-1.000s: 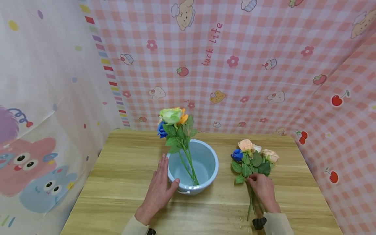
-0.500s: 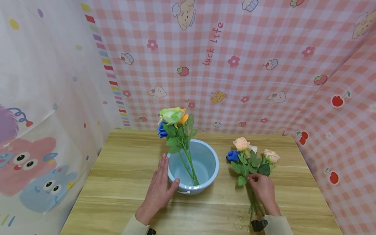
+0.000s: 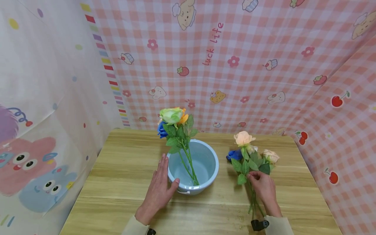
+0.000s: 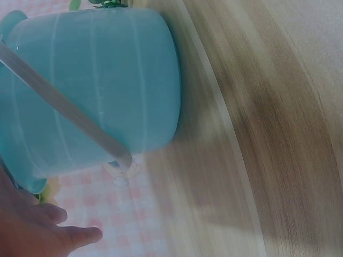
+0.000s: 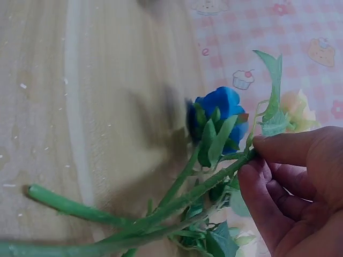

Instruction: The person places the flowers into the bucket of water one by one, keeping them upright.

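Note:
My left hand [image 3: 158, 187] lies with straight fingers along the left side of a light blue bucket [image 3: 213, 156], thumb at the near rim. Leaning inside the bucket are stems topped by a green rose [image 3: 171, 115], a blue rose [image 3: 162, 129] and an orange flower [image 3: 184, 118]. To the right, my right hand [image 3: 263, 187] pinches the stem of a peach rose [image 3: 243, 138] between thumb and forefinger. The right wrist view shows this green stem [image 5: 206, 184] up close. Beside it are another blue rose [image 3: 234, 155], a second peach rose [image 3: 271, 156] and a partly hidden white flower.
Everything stands on a wooden table [image 3: 117, 182]. Water drops [image 3: 240, 218] dot its surface near the right hand. The bucket's handle [image 4: 69, 110] hangs down its outside in the left wrist view. A pink checked cloth [image 3: 223, 78] hangs behind the table.
The peach rose in my right hand has shifted left and then risen above the others. The blue rose beside it has swung left. My left hand and the bucket stay put.

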A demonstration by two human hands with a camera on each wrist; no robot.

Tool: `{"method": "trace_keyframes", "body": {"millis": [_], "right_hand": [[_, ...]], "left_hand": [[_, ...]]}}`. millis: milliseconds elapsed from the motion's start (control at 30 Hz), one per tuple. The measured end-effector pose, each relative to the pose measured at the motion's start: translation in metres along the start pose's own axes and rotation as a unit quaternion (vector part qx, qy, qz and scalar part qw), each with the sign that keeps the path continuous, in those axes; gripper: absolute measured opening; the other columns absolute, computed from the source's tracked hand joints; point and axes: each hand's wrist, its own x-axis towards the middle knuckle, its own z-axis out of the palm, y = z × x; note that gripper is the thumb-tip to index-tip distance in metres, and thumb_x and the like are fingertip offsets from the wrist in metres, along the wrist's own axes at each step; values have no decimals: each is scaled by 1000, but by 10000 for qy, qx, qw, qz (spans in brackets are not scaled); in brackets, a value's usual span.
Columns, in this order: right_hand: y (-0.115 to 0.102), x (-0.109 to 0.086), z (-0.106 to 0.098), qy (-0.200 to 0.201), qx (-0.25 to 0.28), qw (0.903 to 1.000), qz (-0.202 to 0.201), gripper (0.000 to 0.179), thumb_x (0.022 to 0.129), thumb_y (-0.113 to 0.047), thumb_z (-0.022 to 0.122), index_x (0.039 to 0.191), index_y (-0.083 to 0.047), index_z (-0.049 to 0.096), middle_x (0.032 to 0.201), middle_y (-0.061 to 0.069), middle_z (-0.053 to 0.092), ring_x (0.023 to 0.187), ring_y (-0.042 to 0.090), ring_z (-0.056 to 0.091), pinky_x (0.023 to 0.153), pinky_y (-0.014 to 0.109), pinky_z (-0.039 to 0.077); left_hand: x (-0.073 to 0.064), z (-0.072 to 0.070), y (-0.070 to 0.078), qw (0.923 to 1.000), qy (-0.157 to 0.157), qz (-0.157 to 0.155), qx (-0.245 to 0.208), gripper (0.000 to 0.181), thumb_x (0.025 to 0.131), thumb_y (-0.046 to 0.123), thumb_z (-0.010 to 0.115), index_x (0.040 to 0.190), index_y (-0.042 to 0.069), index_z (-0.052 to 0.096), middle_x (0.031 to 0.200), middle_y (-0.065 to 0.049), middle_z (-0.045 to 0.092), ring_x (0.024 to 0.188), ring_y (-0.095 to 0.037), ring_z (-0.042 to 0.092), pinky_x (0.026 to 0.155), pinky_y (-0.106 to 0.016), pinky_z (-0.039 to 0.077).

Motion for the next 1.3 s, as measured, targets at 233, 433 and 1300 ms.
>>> {"method": "trace_keyframes", "body": {"millis": [233,433,1300], "right_hand": [[-8,-2,-4,143,100,9998,-20,26,97,-21,70,107,2,76,89,10,71,75,20,60,62,31,45],[-14,-3,-6,351,149,9993,-42,24,96,-21,71,106,0,76,92,10,72,80,20,61,66,30,46],[-54,-11,-13,1186,699,9895,-429,19,94,-18,77,103,-2,78,92,12,77,76,10,64,63,15,45]], "left_hand": [[0,0,0,10000,3,5,-13,88,101,44,53,166,4,10,174,-10,5,158,-34,13,116,-69,28],[0,0,-1,10000,14,1,-8,88,101,39,57,166,4,10,174,-9,5,158,-34,13,116,-70,28],[0,0,0,10000,-7,-48,-29,88,100,36,60,166,3,11,174,-8,4,158,-33,13,117,-69,27]]}}
